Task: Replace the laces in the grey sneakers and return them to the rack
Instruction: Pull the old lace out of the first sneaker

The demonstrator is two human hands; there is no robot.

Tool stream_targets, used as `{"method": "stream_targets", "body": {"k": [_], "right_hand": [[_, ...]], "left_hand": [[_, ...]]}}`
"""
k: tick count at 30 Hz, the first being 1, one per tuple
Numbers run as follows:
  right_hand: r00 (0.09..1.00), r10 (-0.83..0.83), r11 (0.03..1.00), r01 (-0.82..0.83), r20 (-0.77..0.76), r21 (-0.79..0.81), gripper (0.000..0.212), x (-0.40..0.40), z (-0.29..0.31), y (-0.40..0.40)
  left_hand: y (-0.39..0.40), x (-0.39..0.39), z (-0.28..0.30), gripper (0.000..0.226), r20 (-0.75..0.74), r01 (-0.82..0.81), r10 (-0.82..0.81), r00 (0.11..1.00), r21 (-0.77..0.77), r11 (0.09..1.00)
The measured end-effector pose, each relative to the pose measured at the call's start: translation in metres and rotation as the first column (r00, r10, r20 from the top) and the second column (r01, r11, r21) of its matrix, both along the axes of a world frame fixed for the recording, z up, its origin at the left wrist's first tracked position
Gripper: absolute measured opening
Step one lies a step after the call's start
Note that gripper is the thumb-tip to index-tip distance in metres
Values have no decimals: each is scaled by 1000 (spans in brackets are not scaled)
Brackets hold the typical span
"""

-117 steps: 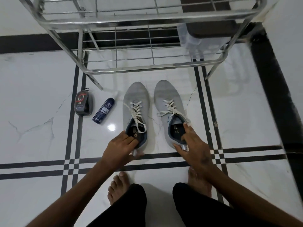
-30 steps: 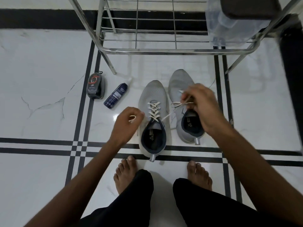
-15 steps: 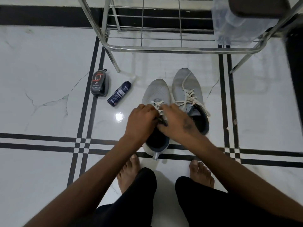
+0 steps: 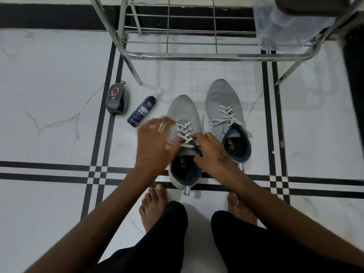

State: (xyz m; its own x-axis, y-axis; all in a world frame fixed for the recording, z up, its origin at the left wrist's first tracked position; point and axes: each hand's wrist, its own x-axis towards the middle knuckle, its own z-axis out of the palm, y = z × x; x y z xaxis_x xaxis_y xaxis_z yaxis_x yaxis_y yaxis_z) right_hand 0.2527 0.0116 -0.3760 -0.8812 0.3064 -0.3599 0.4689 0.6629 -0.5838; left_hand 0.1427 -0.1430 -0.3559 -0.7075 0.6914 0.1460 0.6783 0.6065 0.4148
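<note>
Two grey sneakers stand side by side on the white marble floor [image 4: 49,79], toes pointing away toward the steel shoe rack [image 4: 189,55], both still outside it. The near left sneaker [image 4: 184,115] carries a cream lace [image 4: 184,133] threaded in crosses up to about its top eyelets, the ends untied. The right sneaker [image 4: 223,95], set slightly farther off, holds a looser lace [image 4: 228,117] whose ends trail over its sides, one toward the collar. Whether these are the old laces coming out or new ones going in cannot be told from the view. By this look the job sits mid-course: lacing work on the left shoe is in hand, the right shoe seems not yet finished, and putting the pair on the rack remains to be done.

The right hand [image 4: 210,152] rests over the left sneaker's tongue, fingers curled, its grip pinching the lace near the top eyelets beside a dark tab. The left hand [image 4: 155,142] is blurred with motion just left of the same shoe, fingers spread toward the toe end; whether its grip has any lace cannot be told. Both forearms reach in from the near edge, above bare feet and dark trousers.

On the floor well left of the shoes lie a dark blue spray can [image 4: 140,111] and, beyond it, a black shoe-polish sponge case [image 4: 117,102]. A clear plastic container [image 4: 285,22] sits on the rack's far right.
</note>
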Motion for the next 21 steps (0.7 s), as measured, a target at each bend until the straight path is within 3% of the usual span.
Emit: {"method": "stream_targets", "body": {"k": [1,3,5,7,8,10,11,12,13,14,15,16,18,19,21], "right_hand": [[1000,6,1000,-6,10,1,50,-1,1,-1],[1000,15,1000,-14,15,-9,57,-1,4,-3],[1000,4,1000,-5,-4,-22,68,0,6,-5],[1000,-20,1000,19,-21,-22,78,2,6,-4],[999,-37,999,37,-22,-27,80,3,5,-1],[997,-73,997,73,-8,-39,81,7,2,2],[997,-77,996,77,-2,-44,81,9,1,2],[997,-73,996,73,3,-43,81,9,1,1],[998,-62,997,63,15,-38,81,9,0,-2],[998,-52,998,53,28,-29,80,8,0,-4],[998,-47,999,47,33,-21,79,6,1,-6],[998,-44,999,45,35,-18,78,4,1,-6],[999,-32,999,33,38,-10,73,2,2,-5],[999,-24,1000,24,41,-6,71,2,2,-4],[999,-12,1000,13,50,-12,73,2,4,-4]], "left_hand": [[7,3,2,34,-13,187,-189,982,-83,979],[18,8,7,31,17,292,-295,955,-210,933],[22,4,9,18,10,178,-178,984,-118,977],[15,1,7,11,180,-70,62,982,37,997],[9,-3,4,14,323,-231,182,929,121,965],[-6,-15,0,15,632,-614,371,680,215,759],[-15,-21,-1,12,722,-745,428,544,180,642],[-21,-25,-2,8,730,-792,488,478,119,598],[-26,-26,-2,14,637,-760,562,528,60,647],[-27,-23,-4,26,470,-654,569,675,26,756],[-24,-17,-4,36,299,-467,438,848,31,884],[-15,-8,-2,40,167,-226,217,962,38,973],[7,8,3,36,40,169,-168,985,-28,985],[17,13,6,34,25,268,-267,963,-98,958],[31,10,11,32,33,265,-265,964,-226,937]]}}
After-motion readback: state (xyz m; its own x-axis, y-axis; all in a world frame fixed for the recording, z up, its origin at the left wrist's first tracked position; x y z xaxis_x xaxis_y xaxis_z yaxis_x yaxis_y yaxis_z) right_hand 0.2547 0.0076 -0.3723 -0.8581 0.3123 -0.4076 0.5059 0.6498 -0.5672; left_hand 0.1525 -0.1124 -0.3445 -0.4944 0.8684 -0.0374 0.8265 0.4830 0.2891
